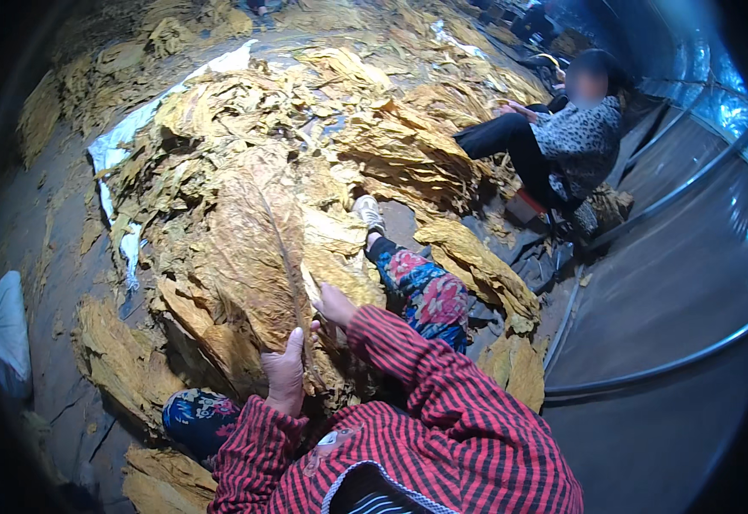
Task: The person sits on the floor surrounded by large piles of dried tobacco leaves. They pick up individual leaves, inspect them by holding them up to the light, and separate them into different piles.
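Observation:
A broad, brown dried leaf, probably tobacco (261,238), stands spread before me with its midrib running down to my hands. My left hand (286,369) grips it near the stem end, thumb on top. Just to the right, my right hand (335,305) has its fingers closed at the pale edge of a yellow leaf (341,270); how firmly it holds this is hard to see. Between and around my legs lie more dried leaves, with a large loose heap (219,115) beyond.
A co-worker (573,141) sits at the upper right beside a thick leaf pile (412,151). White sheeting (136,122) edges the heap on the left. A pale sack (11,334) lies far left. Curved metal tubes (663,372) cross dark sheeting at right.

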The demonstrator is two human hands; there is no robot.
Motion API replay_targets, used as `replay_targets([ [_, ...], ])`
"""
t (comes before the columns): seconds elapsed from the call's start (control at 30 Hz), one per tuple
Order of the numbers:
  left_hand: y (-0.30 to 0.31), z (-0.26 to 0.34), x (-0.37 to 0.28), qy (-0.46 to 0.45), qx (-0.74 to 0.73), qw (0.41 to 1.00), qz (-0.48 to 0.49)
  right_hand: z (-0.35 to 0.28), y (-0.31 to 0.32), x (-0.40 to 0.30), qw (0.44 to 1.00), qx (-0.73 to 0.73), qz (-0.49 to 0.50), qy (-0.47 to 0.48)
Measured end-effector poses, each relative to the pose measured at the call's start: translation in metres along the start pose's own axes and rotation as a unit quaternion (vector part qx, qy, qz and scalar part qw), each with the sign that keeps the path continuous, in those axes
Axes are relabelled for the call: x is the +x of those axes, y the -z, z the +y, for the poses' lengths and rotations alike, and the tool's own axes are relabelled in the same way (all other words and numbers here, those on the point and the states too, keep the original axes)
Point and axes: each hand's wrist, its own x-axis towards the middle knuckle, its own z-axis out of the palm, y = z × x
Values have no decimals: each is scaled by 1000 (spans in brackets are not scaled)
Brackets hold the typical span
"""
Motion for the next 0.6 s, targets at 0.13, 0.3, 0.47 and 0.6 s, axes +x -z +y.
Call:
replay_targets([
  [0.13,-4,6,-8,-6,-24,999,48,-36,27,-33,903,423,-54,-59],
  [0.3,1,-8,-3,4,61,993,104,-125,68,-103,767,598,-144,-182],
  [0.47,1,-31,-2,-36,115,984,135,-139,60,-102,783,587,-149,-143],
  [0.6,12,-40,1,-56,125,987,86,-121,45,-96,741,636,-153,-152],
])
